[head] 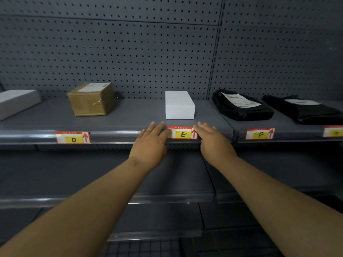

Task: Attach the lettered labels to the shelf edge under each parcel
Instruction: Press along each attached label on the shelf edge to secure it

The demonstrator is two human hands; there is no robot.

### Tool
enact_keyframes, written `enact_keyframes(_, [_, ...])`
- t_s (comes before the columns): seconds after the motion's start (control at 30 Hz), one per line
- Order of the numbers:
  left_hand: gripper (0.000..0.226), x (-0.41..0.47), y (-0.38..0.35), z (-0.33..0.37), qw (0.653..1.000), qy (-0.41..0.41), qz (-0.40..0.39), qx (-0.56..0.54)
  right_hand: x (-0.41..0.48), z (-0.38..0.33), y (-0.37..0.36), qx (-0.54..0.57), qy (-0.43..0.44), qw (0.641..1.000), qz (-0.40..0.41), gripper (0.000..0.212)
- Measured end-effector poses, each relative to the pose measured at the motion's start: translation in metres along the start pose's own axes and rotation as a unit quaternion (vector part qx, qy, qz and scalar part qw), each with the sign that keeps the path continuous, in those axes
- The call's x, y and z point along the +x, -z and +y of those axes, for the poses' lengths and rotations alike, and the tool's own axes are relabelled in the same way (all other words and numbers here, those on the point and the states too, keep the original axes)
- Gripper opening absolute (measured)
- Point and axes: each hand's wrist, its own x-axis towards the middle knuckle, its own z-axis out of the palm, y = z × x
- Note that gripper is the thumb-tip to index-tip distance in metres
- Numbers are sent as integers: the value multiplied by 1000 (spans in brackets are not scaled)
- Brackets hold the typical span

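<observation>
1. Head view: left hand (151,140) and right hand (213,140) flank the red-and-white paper label lettered E (182,133). It sits on the grey metal shelf edge (115,135) beneath the white rectangular box (179,105). Each grip is wide, fingers straight, holding nothing.
2. Step, as judged: seating label E. The next move calls for any parcel that lacks a label.
3. Surroundings: label D (73,137) is under the brown taped carton (91,99), and label F (259,134) under the black plastic mailer (241,106). A cropped label (334,131) lies under a second black mailer (300,108). No label shows below the pale flat box (16,102). Nothing blocks the edge.
</observation>
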Motion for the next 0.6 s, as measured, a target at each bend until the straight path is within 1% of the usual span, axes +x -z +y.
enact_keyframes(0.07, [53, 0, 1, 1, 1000, 6, 8, -9, -1, 2, -1, 4, 5, 1000, -1, 71])
enact_keyframes(0.17, [60, 2, 3, 1, 1000, 11, 14, -4, -1, 6, -2, 6, 1, 1000, -9, 71])
enact_keyframes(0.43, [53, 3, 3, -3, 1000, -6, 4, 14, 1, 7, -4, 10, -13, 1000, -18, 76])
enact_keyframes(0.6, [53, 2, 1, -6, 999, -19, -4, 34, 1, 5, -5, 1, -21, 1000, -18, 72])
